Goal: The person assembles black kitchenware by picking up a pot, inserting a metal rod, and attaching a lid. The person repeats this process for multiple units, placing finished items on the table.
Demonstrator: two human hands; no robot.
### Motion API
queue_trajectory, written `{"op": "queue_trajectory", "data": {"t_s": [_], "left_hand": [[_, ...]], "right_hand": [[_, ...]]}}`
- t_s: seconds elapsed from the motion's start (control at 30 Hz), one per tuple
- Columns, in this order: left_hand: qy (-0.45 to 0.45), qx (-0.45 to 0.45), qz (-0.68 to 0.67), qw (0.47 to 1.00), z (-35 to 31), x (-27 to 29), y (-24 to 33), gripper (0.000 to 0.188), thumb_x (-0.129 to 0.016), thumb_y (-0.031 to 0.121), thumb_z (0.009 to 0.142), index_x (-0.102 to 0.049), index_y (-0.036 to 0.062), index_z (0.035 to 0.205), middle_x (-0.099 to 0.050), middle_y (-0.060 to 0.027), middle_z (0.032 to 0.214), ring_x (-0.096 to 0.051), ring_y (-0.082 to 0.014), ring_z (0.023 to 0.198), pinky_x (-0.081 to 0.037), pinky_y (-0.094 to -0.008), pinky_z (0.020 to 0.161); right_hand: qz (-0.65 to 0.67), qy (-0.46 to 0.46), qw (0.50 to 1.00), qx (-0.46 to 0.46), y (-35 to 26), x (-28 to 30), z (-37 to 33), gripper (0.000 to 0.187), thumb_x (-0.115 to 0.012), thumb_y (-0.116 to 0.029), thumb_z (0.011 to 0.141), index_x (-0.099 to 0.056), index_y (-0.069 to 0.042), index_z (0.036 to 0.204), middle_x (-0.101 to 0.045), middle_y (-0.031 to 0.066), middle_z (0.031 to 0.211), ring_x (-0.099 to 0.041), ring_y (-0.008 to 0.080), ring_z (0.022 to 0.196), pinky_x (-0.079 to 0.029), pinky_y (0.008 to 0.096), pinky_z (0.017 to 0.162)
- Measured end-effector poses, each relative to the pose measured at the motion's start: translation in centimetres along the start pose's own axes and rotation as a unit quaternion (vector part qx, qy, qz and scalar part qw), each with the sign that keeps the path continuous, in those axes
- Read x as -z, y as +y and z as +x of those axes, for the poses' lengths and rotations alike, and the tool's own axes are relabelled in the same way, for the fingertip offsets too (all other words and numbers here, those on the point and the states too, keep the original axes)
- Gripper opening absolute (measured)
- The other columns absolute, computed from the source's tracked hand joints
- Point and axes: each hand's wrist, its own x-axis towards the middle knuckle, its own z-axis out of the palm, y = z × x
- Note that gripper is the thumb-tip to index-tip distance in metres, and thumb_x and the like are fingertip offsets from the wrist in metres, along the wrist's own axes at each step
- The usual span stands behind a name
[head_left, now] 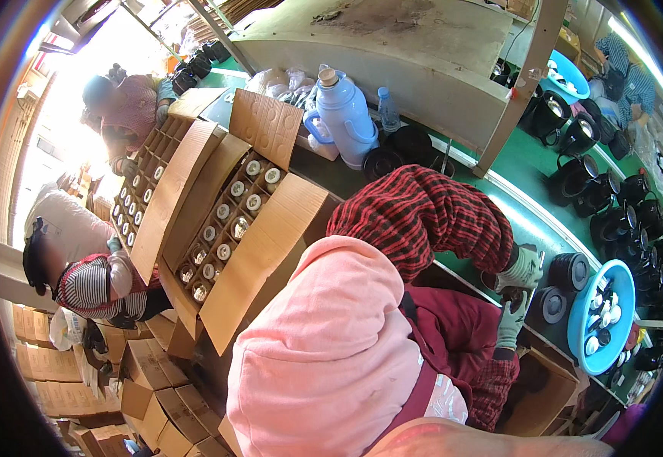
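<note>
My left hand [524, 268], in a grey-green knit glove below a red-and-black plaid sleeve, is bent closed around something small and dark that I cannot make out. My right hand [510, 323], gloved alike, is just below it with its fingers raised to the same spot. Both are in front of my maroon apron [447, 324]. Close by on the right, black round lidded pieces [553, 305] stand on the green worktop. Beside them is a light-blue basin [580, 352] with small white and black parts in it.
Rows of black kettle-like pots [575, 179] line the green bench [491, 194]. A blue thermos jug [344, 122] and a plastic bottle [387, 110] stand behind. An open divided carton [264, 250] holds several glass pieces. Two people [137, 114] work at left; another person [630, 85] is at far right.
</note>
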Motion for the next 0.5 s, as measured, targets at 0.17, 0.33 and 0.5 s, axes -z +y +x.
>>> {"op": "queue_trajectory", "data": {"t_s": [0.17,0.33,0.5], "left_hand": [[0.042,-0.200,0.088,0.975,0.5,-0.5,-0.3,0.066,-0.090,0.042,0.057,-0.070,0.0138,0.113,-0.068,-0.0085,0.112,-0.068,-0.0290,0.107,-0.056,-0.0419,0.088],[0.200,-0.060,-0.134,0.969,-2.4,0.1,-1.1,0.048,-0.085,0.022,0.058,-0.071,0.0116,0.103,-0.066,-0.0115,0.109,-0.065,-0.0311,0.109,-0.054,-0.0422,0.093],[0.026,0.118,-0.110,0.987,-3.2,0.3,-2.6,0.082,-0.089,0.038,0.065,-0.057,0.0017,0.132,-0.056,-0.0164,0.123,-0.057,-0.0365,0.112,-0.053,-0.0446,0.096]], "right_hand": [[-0.023,-0.071,0.997,0.027,0.4,1.4,0.3,0.060,-0.066,-0.015,0.095,-0.045,0.000,0.148,-0.052,0.0258,0.143,-0.053,0.0377,0.132,-0.042,0.0429,0.111],[0.098,-0.044,0.993,0.056,-3.5,2.0,1.8,0.059,-0.068,-0.010,0.089,-0.050,-0.002,0.144,-0.066,0.0246,0.126,-0.065,0.0380,0.118,-0.051,0.0432,0.099],[-0.092,0.124,0.984,0.090,-3.6,-2.2,2.6,0.041,-0.069,-0.024,0.087,-0.057,-0.009,0.124,-0.069,0.0170,0.105,-0.068,0.0369,0.098,-0.054,0.0470,0.084]]}}
